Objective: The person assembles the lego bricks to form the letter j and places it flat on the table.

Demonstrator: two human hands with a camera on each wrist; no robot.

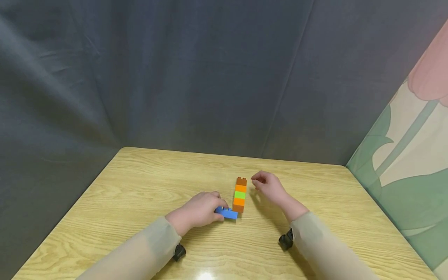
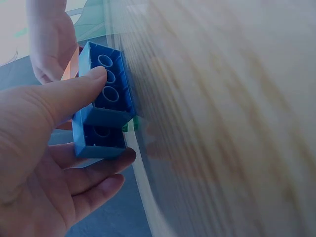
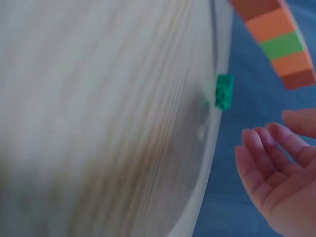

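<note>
My left hand [image 1: 201,209] grips two blue toy bricks [image 1: 228,213], joined one on the other with an offset. In the left wrist view the thumb presses the hollow underside of the blue bricks [image 2: 109,94], the fingers below them. Close against their right end in the head view is a brick stack [image 1: 239,195] of brown, orange and light green layers, with studs on top. My right hand [image 1: 270,188] hangs just right of the stack's top, fingers loosely bent and holding nothing. The right wrist view shows a gap between its fingers [image 3: 254,148] and the stack [image 3: 281,42].
A small dark green brick [image 3: 224,92] lies on the wooden table [image 1: 168,167], seen past the stack in the wrist views. A dark curtain [image 1: 210,77] hangs behind the table, and a flower-patterned panel [image 1: 413,155] borders the right side.
</note>
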